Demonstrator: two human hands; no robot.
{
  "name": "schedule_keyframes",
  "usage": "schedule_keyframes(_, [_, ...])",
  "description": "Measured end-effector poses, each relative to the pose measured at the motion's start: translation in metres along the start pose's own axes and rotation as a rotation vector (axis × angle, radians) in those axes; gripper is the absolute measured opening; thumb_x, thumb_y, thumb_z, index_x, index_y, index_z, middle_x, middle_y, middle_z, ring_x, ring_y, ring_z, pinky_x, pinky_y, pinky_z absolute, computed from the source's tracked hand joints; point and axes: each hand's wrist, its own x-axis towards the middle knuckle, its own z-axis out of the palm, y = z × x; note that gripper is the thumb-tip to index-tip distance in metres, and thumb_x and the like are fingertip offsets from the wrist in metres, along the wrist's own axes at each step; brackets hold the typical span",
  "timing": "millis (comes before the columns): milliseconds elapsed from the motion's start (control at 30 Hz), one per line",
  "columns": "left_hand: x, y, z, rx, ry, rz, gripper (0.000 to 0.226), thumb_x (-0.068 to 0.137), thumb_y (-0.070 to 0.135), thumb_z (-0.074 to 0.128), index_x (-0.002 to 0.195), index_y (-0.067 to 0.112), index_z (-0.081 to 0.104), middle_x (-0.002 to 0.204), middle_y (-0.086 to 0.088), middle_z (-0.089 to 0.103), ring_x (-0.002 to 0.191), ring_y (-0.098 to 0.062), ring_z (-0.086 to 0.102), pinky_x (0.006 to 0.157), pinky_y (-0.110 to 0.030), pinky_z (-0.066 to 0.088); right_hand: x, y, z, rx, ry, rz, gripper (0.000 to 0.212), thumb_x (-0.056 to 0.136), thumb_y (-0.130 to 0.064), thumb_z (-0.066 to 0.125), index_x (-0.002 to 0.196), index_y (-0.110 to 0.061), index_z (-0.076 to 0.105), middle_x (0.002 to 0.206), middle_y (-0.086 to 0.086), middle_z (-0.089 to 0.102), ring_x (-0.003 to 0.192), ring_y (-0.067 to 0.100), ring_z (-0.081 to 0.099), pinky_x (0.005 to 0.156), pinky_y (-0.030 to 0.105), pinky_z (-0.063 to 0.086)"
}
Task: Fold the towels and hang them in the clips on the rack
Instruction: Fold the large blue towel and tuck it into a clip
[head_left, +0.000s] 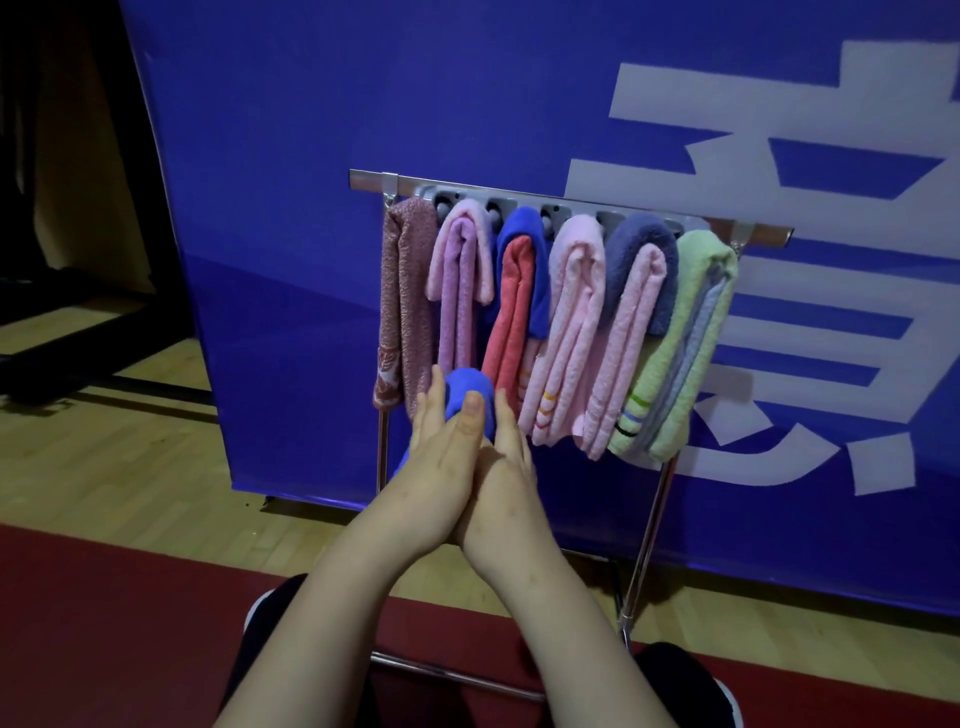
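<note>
A folded blue towel (467, 385) is held low in front of the rack (371, 179), below its hanging towels. My left hand (445, 441) grips it, fingers along its left side and thumb laid over the top. My right hand (511, 449) presses straight fingers against its right side; that thumb is hidden under the left hand. The grey clip strip (522, 205) holds several folded towels: a reddish-brown one (405, 301), a pink and lilac pair (460, 270), a blue one around a coral one (519, 296), a pink one (571, 322), a slate-blue one around pink (641, 291) and a green one (685, 358).
A blue banner wall (291, 208) with white characters stands right behind the rack. The rack's chrome legs (649, 530) and foot bar (452, 675) rest on wooden floor beside a red mat (130, 623). My dark-clothed knees show at the bottom edge.
</note>
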Motion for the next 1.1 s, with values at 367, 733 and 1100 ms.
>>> schedule_keyframes(367, [0.012,-0.027,0.009,-0.104,0.033,-0.088,0.103,0.068,0.100,0.018,0.155,0.044,0.019,0.164,0.018,0.017,0.152,-0.006,0.012,0.124,-0.048,0.015,0.002,-0.010,-0.030,0.474,0.096,0.067,0.041,0.106,-0.040,0.033,0.132,-0.024,0.060,0.150,-0.009,0.040,0.105,-0.037,0.032,0.084,-0.012,0.020])
schedule_keyframes(733, [0.009,-0.017,-0.007,-0.063,0.185,-0.069,0.120,0.052,0.106,0.013,0.144,0.034,0.041,0.147,0.007,0.047,0.138,-0.013,0.040,0.118,-0.044,0.031,0.007,-0.012,-0.025,0.409,0.109,0.054,0.049,0.103,-0.046,0.035,0.122,-0.010,0.062,0.159,-0.004,0.032,0.137,0.005,0.036,0.104,0.016,0.022])
schedule_keyframes(1100, [0.076,0.006,-0.060,0.106,0.286,0.039,0.057,0.081,0.084,0.008,0.105,0.050,0.047,0.142,0.000,0.048,0.136,-0.027,0.042,0.118,-0.053,0.027,0.091,-0.047,-0.003,0.386,0.120,0.002,0.069,0.085,-0.072,0.027,0.124,-0.028,0.063,0.149,-0.006,0.043,0.133,0.006,0.046,0.115,0.031,0.034])
